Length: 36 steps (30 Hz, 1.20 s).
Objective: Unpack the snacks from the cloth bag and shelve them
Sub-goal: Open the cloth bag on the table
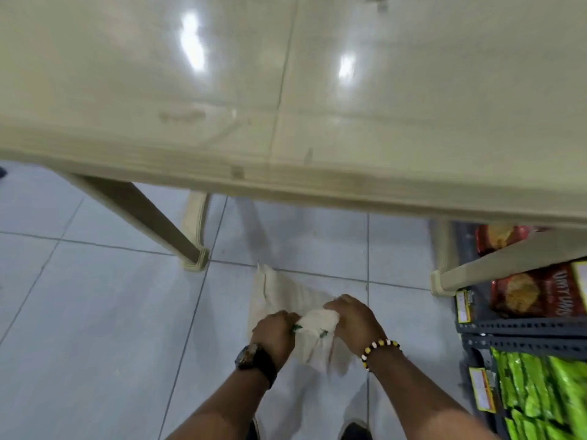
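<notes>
Left hand and right hand both grip the bunched cloth bag, lower centre, over the floor. Suggest spreading its mouth evenly before reaching in. The shelf with snacks is lower right.

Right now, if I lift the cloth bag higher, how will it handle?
Probably floppy: the cloth bag crumples where the left hand and right hand grip it, and its far end trails loosely. It is likely light and near empty, since it looks flat with no bulges. It is unlikely to slip, as the bunched fabric gives a good hold.
</notes>
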Each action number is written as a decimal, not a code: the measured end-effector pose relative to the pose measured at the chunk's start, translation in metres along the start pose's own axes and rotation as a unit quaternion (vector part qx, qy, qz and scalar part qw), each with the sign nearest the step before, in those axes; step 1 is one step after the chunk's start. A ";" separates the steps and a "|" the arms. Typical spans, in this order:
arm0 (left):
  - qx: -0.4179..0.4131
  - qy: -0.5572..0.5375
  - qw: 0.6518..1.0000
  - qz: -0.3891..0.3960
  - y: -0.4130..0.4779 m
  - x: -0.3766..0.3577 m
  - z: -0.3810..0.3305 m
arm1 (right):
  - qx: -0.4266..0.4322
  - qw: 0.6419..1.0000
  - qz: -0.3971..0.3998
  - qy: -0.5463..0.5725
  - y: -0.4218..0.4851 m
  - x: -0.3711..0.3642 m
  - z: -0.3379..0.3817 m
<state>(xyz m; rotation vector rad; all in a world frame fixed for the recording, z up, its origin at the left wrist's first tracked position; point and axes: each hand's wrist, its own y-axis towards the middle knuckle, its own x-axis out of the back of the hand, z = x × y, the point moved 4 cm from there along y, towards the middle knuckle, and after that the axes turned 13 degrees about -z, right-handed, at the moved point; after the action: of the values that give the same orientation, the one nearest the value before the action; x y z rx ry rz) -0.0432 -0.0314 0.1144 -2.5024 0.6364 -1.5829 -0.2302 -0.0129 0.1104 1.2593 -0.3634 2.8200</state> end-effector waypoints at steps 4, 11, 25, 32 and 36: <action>-0.038 0.001 0.999 -0.008 -0.036 0.090 -0.052 | 0.007 0.999 -0.044 0.030 -0.039 0.082 0.060; -0.159 0.093 0.983 -0.011 -0.127 0.294 -0.156 | 0.064 0.991 -0.114 0.012 -0.109 0.245 0.207; -0.287 0.147 0.923 -0.212 -0.211 0.586 -0.358 | 0.230 0.939 -0.237 0.094 -0.135 0.539 0.410; -0.266 0.122 0.919 -0.265 -0.165 0.624 -0.385 | 0.270 0.925 -0.260 0.065 -0.088 0.600 0.441; -0.236 0.071 0.933 -0.264 -0.115 0.618 -0.380 | 0.252 0.928 -0.268 0.054 -0.045 0.604 0.437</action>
<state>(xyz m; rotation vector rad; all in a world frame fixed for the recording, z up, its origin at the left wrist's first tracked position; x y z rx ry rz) -0.1191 -0.1299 0.8383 -3.1331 0.4118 -1.9992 -0.3110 -0.1070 0.8469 1.0330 0.6539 2.5364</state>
